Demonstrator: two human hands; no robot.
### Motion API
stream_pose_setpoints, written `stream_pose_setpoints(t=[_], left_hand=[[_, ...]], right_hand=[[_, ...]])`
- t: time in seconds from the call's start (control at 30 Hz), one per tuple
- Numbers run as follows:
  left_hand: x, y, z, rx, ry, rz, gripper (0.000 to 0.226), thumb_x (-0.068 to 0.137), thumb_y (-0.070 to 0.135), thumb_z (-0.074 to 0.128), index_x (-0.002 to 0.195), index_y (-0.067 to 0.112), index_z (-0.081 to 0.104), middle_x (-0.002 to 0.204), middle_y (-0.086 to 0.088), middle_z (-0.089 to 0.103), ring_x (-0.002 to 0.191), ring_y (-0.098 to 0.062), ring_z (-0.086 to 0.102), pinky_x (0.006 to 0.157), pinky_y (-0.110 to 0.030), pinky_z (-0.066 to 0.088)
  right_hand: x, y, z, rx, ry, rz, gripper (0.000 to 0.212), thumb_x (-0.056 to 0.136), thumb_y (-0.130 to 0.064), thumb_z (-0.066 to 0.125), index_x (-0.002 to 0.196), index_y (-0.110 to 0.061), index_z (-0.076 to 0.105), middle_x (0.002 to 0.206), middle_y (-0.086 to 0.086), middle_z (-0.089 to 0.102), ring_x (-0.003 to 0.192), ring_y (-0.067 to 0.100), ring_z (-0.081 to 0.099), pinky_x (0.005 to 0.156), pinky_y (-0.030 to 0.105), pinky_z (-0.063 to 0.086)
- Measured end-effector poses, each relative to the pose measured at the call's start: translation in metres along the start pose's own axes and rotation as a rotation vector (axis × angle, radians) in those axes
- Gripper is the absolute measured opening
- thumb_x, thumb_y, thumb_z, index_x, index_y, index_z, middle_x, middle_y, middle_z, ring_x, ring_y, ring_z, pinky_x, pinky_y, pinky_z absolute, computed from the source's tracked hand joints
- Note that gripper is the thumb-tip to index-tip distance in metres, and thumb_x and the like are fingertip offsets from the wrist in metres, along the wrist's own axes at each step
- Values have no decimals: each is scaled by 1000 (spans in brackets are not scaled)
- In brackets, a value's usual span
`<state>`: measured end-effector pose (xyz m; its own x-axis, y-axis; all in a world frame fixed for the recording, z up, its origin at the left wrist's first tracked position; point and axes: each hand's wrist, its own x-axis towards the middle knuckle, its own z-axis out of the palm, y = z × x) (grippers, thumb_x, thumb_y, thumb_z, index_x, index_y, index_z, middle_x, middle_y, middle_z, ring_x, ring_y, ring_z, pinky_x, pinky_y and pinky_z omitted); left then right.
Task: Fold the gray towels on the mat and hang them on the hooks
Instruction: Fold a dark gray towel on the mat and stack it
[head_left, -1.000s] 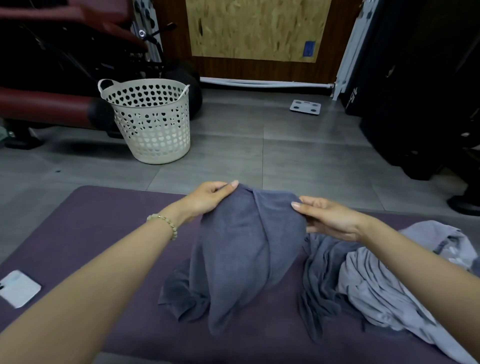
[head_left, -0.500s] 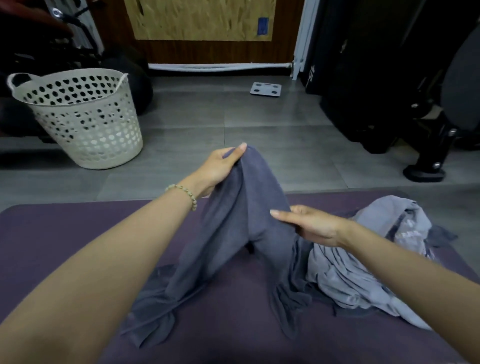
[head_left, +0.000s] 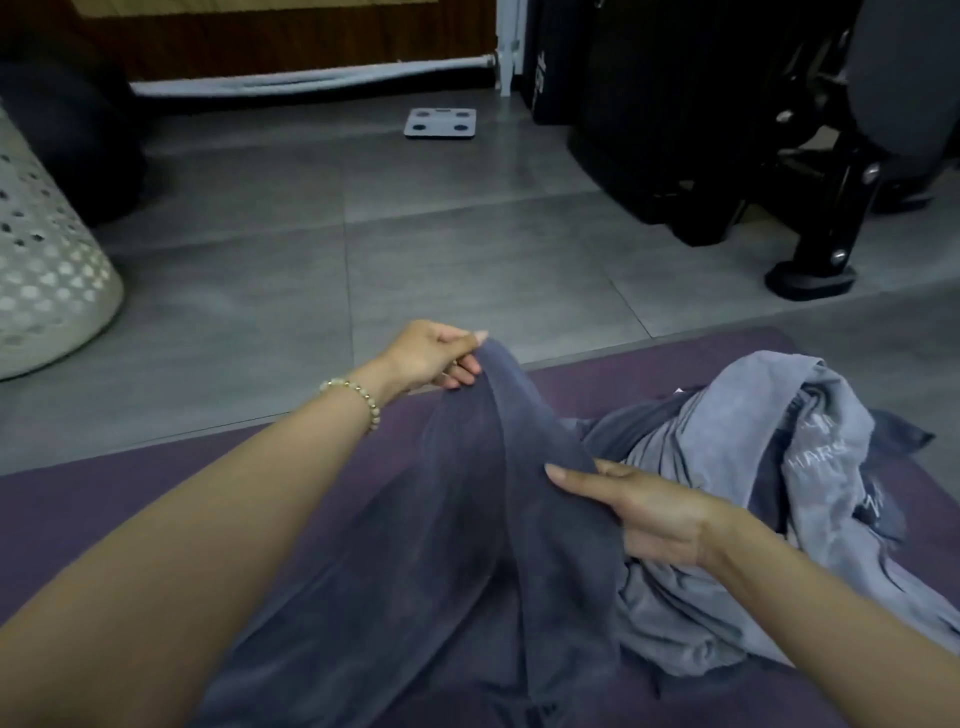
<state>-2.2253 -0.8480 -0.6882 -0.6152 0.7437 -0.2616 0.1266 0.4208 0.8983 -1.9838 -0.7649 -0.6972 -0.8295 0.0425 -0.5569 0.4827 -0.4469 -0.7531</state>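
1. The white perforated basket (head_left: 47, 280) was cut off by the left edge of the frame, so I could not tell what it held. The dark gear at the upper right was too dim to make out. The lettering on the lighter gray towel (head_left: 810, 467) was only partly readable.
2. My left hand (head_left: 431, 358), near the centre, pinched the peak of the dark gray towel (head_left: 467, 519) between thumb and curled fingers, holding it raised above the purple mat (head_left: 104, 519).
3. My right hand (head_left: 649, 514), lower and further right, gripped a fold of the same towel, thumb on top and fingers curled underneath.
4. The dark towel draped down onto the mat toward the bottom edge. The lighter one lay crumpled on the mat at right, touching it.
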Motion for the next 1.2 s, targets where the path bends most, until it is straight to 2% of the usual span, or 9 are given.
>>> stream_pose_setpoints(t=[0.13,0.23,0.33,0.47,0.63,0.77,0.93,1.03,1.2], left_hand=[[53,-31,41,-150,168,-27,26,99,18,47,78,11,60,46,10,61,41,4,53,50,-11,43],[74,-77,79,-45,138,-122,40,100,19,45,133,-3,44,101,-12,70,89,-9,62,69,-13,40],[61,-130,118,38,17,-213,66,99,30,46,149,1,14,138,-13,50,128,-24,46,96,-17,31],[21,-174,143,145,182,-82,24,93,32,56,106,11,56,85,1,60,79,-16,57,81,-32,48],[-41,-185,152,161,26,-133,47,89,57,48,67,15,51,61,5,54,59,-8,52,59,-23,40],[-72,-184,158,107,-26,-67,35,90,44,55,83,13,69,80,-2,67,76,-10,61,71,-21,47],[-97,-160,173,-161,-15,-37,21,92,21,60,81,5,67,76,0,70,69,-1,63,66,-13,47],[-113,-142,186,-259,-71,-61,18,92,17,61,74,13,63,56,9,65,48,-1,58,53,-14,47],[-143,-146,210,-292,-190,-334,8,93,17,59,89,10,62,75,-4,67,47,-2,59,50,-13,48]], right_hand=[[36,11,-48,131,192,-20,30,87,-24,63,112,-7,66,105,10,73,92,21,71,66,26,58],[58,41,-78,17,300,26,27,92,-25,60,111,-7,66,105,8,73,91,17,71,72,27,58],[72,83,-98,-132,465,26,32,91,-21,63,113,3,64,114,23,66,98,24,64,96,41,50],[75,113,-104,-273,439,32,30,85,-32,69,105,-10,65,91,14,68,80,18,63,72,24,53],[87,123,-95,-766,435,73,35,79,-46,72,68,-17,57,66,-4,59,66,7,55,60,19,41],[82,136,-84,-919,443,-39,44,84,-37,69,56,-10,49,61,0,47,63,12,48,64,25,41],[33,136,-67,-424,425,-344,28,92,-25,57,103,-1,66,93,7,73,85,12,69,74,25,55],[3,150,-67,-274,572,-411,27,87,-25,61,93,2,64,76,-1,72,70,7,67,61,19,51],[-31,190,-89,-295,716,-277,16,89,-11,64,78,1,64,63,7,66,56,14,61,51,19,47]])
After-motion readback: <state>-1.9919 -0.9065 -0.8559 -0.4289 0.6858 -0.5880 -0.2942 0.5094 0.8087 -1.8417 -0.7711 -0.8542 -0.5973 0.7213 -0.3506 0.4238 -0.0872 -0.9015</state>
